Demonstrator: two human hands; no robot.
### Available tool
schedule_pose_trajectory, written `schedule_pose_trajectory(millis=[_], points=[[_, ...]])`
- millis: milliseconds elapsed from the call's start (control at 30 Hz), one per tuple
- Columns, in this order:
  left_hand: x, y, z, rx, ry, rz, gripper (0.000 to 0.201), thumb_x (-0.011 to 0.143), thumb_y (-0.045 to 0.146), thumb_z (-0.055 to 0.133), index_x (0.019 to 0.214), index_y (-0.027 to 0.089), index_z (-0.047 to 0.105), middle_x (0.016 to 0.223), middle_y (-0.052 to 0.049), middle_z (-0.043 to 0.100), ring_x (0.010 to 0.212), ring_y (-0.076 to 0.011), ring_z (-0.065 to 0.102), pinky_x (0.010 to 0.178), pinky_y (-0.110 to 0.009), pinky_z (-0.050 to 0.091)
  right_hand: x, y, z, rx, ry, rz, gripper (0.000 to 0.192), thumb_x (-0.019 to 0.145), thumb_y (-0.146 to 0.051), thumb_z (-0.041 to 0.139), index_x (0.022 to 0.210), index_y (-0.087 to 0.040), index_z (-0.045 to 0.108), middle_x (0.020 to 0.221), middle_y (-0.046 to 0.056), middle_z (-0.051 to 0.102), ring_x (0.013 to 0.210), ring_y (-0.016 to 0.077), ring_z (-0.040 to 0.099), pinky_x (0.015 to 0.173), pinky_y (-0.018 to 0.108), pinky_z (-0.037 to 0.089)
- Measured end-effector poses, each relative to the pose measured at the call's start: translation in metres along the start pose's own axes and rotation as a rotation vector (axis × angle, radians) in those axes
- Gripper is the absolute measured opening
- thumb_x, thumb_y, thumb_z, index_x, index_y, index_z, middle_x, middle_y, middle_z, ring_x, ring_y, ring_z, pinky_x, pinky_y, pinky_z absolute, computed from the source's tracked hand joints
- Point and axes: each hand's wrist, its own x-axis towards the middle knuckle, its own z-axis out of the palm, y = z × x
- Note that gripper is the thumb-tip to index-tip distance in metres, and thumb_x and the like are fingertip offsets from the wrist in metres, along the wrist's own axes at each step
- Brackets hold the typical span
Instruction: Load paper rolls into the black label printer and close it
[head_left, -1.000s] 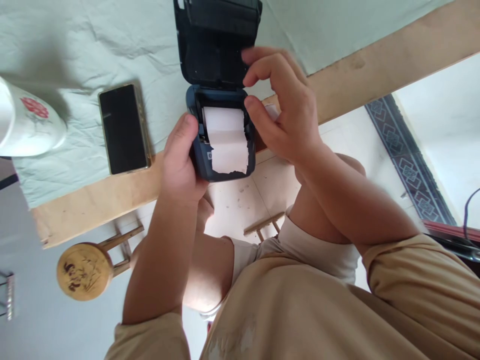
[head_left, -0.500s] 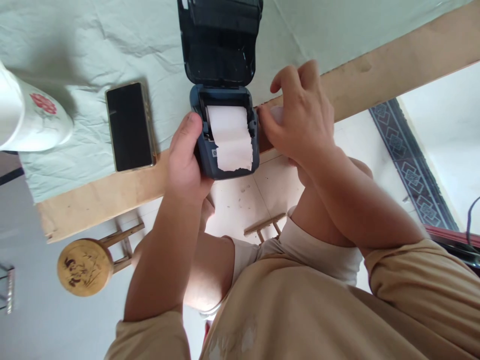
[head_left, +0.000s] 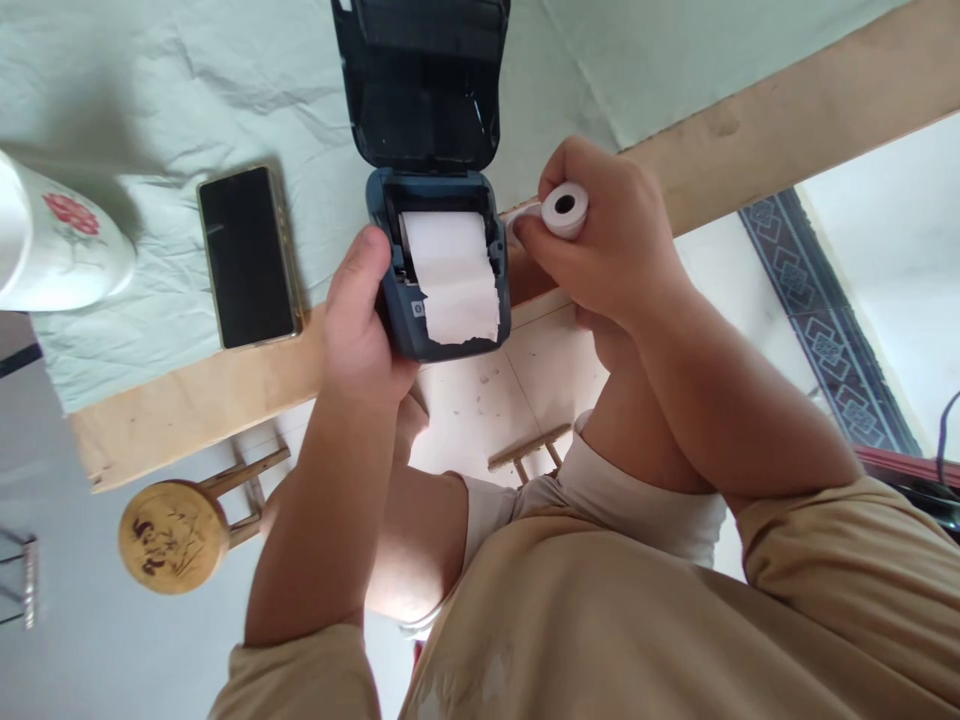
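Note:
A dark blue portable receipt printer (head_left: 390,240) sits at the table edge with its black lid (head_left: 424,100) swung up. Inside lies white paper (head_left: 454,270), its torn end hanging over the front lip. My left hand (head_left: 364,310) is wrapped round the printer's left side, thumb on the rim. To the right of the printer, my right hand (head_left: 615,230) grips a small white paper roll (head_left: 566,208) with a dark hole in its core. A loose strip of paper (head_left: 521,215) shows beside that roll.
A phone (head_left: 247,260) lies on the pale green cloth (head_left: 315,120) left of the printer. A white cup with a red flower (head_left: 64,240) stands farther left. Below the wooden table edge (head_left: 187,400) is a round wooden stool (head_left: 172,537).
My right hand has turned and its fingers have curled, bringing the paper roll's end into view. The printer, phone and cup appear slightly farther left; my left hand keeps its hold.

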Motion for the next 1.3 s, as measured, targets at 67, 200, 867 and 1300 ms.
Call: schedule_pose_trajectory(millis=[67, 200, 867, 1300], points=[[0.000, -0.001, -0.001, 0.018, 0.014, -0.002, 0.026, 0.090, 0.040, 0.055, 0.089, 0.021, 0.073, 0.106, -0.003, 0.075, 0.110, -0.0243, 0.068, 0.092, -0.039, 0.060, -0.001, 0.000, -0.001, 0.115, 0.083, -0.074, 0.006, 0.080, -0.027, 0.055, 0.082, -0.023, 0.051, 0.084, 0.000, 0.064, 0.077, 0.0135, 0.058, 0.073, 0.028, 0.044], [0.002, -0.002, -0.002, 0.013, -0.001, 0.020, 0.025, 0.090, 0.040, 0.056, 0.090, 0.021, 0.072, 0.107, -0.006, 0.073, 0.113, -0.0254, 0.066, 0.092, -0.040, 0.060, -0.005, -0.004, -0.004, 0.333, 0.164, -0.233, 0.010, 0.082, -0.023, 0.056, 0.091, -0.022, 0.053, 0.090, -0.001, 0.063, 0.076, 0.0082, 0.055, 0.073, 0.023, 0.045], [0.000, -0.002, -0.004, 0.067, -0.011, 0.021, 0.027, 0.085, 0.045, 0.066, 0.092, 0.019, 0.067, 0.107, -0.005, 0.070, 0.107, -0.0195, 0.065, 0.100, -0.033, 0.055, 0.007, -0.047, -0.012, -0.278, -0.182, -0.219, 0.018, 0.087, -0.033, 0.052, 0.097, -0.031, 0.067, 0.115, -0.004, 0.068, 0.086, 0.0193, 0.061, 0.059, 0.032, 0.030], [-0.004, -0.002, -0.004, 0.094, -0.012, -0.018, 0.028, 0.082, 0.045, 0.068, 0.093, 0.019, 0.064, 0.110, -0.006, 0.068, 0.109, -0.0219, 0.065, 0.098, -0.034, 0.054, 0.011, -0.040, -0.021, -0.096, -0.237, -0.239, 0.039, 0.073, -0.021, 0.056, 0.110, -0.030, 0.059, 0.103, -0.005, 0.071, 0.094, 0.0206, 0.066, 0.077, 0.035, 0.047]])
